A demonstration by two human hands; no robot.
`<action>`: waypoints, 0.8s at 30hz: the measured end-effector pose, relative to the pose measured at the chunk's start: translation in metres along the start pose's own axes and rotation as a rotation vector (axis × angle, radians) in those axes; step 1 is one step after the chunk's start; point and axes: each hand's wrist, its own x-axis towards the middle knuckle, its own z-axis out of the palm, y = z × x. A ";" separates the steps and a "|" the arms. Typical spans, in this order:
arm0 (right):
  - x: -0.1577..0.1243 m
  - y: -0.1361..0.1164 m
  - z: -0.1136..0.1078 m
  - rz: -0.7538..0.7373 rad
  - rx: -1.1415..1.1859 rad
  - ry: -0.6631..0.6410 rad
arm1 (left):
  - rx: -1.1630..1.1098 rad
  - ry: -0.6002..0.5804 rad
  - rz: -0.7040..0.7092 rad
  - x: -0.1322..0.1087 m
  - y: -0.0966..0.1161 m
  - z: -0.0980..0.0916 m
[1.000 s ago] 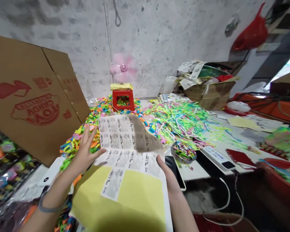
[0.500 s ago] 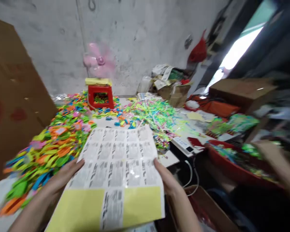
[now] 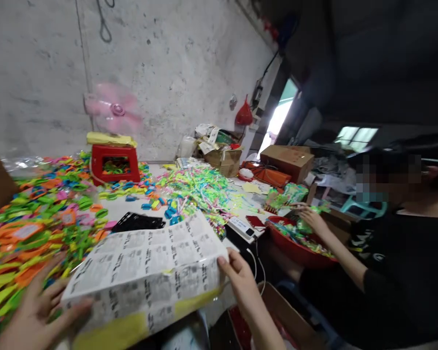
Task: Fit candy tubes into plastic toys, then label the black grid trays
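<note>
A white sheet of printed labels [image 3: 156, 253], with bare yellow backing along its near edge, lies in front of me, bent across its width. My right hand [image 3: 241, 277] pinches its right edge, thumb on top. At the near left corner is my left hand [image 3: 40, 306], slightly blurred; its thumb overlaps the sheet while its fingers are loosely spread around the edge. Just past the sheet's far edge rests a flat black object [image 3: 138, 222], perhaps a phone. Heaped to the left are bright plastic pieces [image 3: 25, 233], some with white labels on them.
A pink fan [image 3: 117, 109] stands on a red stool [image 3: 115, 163] by the wall. Thin green and pink pieces [image 3: 200, 182] cover the table's middle. At right, a co-worker's hand [image 3: 314, 218] is over a red basin [image 3: 299, 250]. A white power bank-like box [image 3: 241, 227] trails cables.
The view has turned right, bringing the co-worker into sight. The label sheet has tipped flatter and bent, uncovering the black object. My left hand's fingers have spread more.
</note>
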 end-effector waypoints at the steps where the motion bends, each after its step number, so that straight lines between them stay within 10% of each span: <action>1: -0.003 -0.003 -0.001 -0.002 -0.005 0.036 | 0.054 0.031 0.078 -0.007 0.008 0.000; 9: -0.003 -0.011 -0.010 -0.260 -0.264 0.173 | 0.288 -0.004 0.312 -0.027 0.048 -0.009; 17: 0.000 0.000 -0.026 -0.081 -0.318 0.157 | -0.337 -0.173 -0.157 -0.052 0.056 0.014; 21: 0.008 0.018 -0.011 -0.320 -0.762 0.156 | -0.463 -0.218 -0.267 -0.051 0.033 0.033; 24: -0.001 0.027 0.035 -0.495 -0.922 -0.153 | -0.530 -0.261 -0.328 -0.050 0.014 0.044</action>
